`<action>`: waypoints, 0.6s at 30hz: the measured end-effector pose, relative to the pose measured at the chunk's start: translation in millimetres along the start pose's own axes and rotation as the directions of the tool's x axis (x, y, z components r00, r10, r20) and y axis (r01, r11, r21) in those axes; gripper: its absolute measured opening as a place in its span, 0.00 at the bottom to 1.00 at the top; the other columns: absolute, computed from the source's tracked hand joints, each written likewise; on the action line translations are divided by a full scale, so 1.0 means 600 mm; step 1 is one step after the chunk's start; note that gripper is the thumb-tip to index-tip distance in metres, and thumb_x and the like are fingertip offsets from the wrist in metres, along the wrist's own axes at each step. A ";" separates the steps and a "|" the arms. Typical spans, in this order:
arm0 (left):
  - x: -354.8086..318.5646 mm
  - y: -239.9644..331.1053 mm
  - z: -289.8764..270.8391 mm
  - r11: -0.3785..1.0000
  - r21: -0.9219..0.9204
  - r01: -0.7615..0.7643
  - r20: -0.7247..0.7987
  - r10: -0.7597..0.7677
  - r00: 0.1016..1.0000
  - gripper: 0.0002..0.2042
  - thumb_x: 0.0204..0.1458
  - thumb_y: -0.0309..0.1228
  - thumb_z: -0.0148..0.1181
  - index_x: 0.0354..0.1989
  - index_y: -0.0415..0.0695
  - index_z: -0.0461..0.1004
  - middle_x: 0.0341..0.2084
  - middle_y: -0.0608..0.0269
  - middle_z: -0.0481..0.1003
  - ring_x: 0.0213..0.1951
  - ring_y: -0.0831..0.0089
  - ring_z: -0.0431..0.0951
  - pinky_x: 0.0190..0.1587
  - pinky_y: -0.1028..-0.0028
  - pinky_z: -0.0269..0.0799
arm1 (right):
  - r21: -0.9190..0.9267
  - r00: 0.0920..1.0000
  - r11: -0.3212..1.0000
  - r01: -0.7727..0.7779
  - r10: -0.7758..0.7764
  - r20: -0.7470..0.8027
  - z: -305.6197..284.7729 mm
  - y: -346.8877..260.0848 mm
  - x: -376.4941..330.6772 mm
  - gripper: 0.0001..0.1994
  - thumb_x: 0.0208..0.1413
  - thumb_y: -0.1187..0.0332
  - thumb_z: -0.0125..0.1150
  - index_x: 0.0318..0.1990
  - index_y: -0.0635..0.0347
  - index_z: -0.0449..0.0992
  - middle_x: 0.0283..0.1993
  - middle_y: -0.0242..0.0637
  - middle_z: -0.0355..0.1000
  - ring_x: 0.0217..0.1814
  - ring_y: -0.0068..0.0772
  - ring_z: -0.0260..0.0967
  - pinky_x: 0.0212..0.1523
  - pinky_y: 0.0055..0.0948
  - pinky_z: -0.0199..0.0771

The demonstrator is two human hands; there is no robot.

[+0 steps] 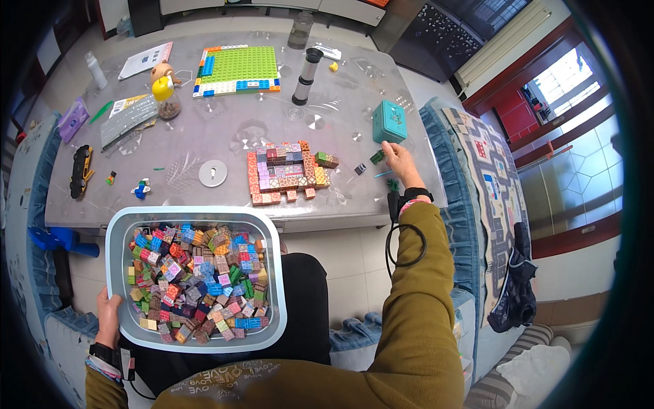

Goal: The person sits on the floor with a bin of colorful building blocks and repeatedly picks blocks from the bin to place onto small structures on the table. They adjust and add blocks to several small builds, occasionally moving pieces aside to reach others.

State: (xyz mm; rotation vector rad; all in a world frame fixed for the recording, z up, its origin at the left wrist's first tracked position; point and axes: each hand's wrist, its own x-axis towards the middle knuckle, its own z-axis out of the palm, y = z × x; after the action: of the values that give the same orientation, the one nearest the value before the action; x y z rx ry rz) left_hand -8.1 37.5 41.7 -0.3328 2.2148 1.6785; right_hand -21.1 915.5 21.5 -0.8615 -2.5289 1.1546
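Observation:
A pale blue plastic basin [280, 286], heaped with small printed toy cubes [204, 279], rests on my lap. My left hand [110, 315] is closed on its left rim. Over the table's right side, my right hand [403, 165] has its fingers stretched forward, with nothing visible in them. Just beyond them stands a teal box [390, 121]. Beside that hand lie a dark green block [377, 157] and a small dark cube [360, 169]. In front of me sits a rectangular structure of red, brown and yellow cubes [286, 170], with a green-topped block [327, 160] at its right.
A green baseplate [242, 65] edged with coloured bricks lies at the back. Near it stand a black-capped tube [307, 76], a glass jar [300, 31] and a yellow-topped bottle [165, 99]. A white disc [213, 173] and a toy car [82, 172] lie to the left.

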 end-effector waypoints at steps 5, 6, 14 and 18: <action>0.003 -0.012 -0.007 1.000 -0.010 0.002 0.016 -0.002 1.000 0.18 0.54 0.23 0.52 0.52 0.32 0.78 0.38 0.63 0.80 0.37 0.75 0.78 0.42 0.74 0.75 | -0.391 0.960 0.877 0.278 -0.237 0.151 0.013 -0.036 -0.027 0.27 0.50 0.51 0.80 0.56 0.51 0.84 0.64 0.52 0.69 0.66 0.57 0.69 0.65 0.46 0.74; 0.004 -0.015 -0.009 1.000 0.002 0.008 0.007 -0.008 1.000 0.18 0.54 0.23 0.52 0.52 0.32 0.78 0.38 0.63 0.80 0.37 0.75 0.78 0.42 0.74 0.75 | -0.434 0.966 0.863 0.258 -0.217 0.142 0.018 -0.037 -0.030 0.26 0.50 0.53 0.81 0.55 0.50 0.84 0.62 0.52 0.70 0.65 0.57 0.70 0.65 0.46 0.74; 0.006 -0.015 -0.018 1.000 0.027 -0.002 0.049 0.000 0.999 0.18 0.54 0.23 0.52 0.52 0.33 0.78 0.37 0.66 0.80 0.36 0.77 0.77 0.40 0.75 0.74 | -0.399 0.970 0.887 0.234 -0.241 0.033 0.018 -0.048 -0.052 0.17 0.51 0.57 0.79 0.46 0.50 0.86 0.51 0.48 0.73 0.54 0.50 0.75 0.58 0.42 0.77; 0.010 -0.019 -0.015 1.000 0.028 0.013 0.030 -0.014 0.999 0.18 0.54 0.23 0.51 0.52 0.33 0.78 0.37 0.66 0.80 0.35 0.77 0.78 0.40 0.75 0.74 | -0.334 0.975 0.916 0.222 -0.204 0.090 0.014 -0.061 -0.060 0.19 0.50 0.58 0.78 0.49 0.48 0.84 0.52 0.50 0.73 0.56 0.55 0.74 0.59 0.43 0.77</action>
State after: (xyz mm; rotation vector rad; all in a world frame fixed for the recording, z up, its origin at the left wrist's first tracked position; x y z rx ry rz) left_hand -10.2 25.5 31.2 -0.3131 2.2073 1.6331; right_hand -11.2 870.0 44.7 -0.6074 -2.8328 0.6894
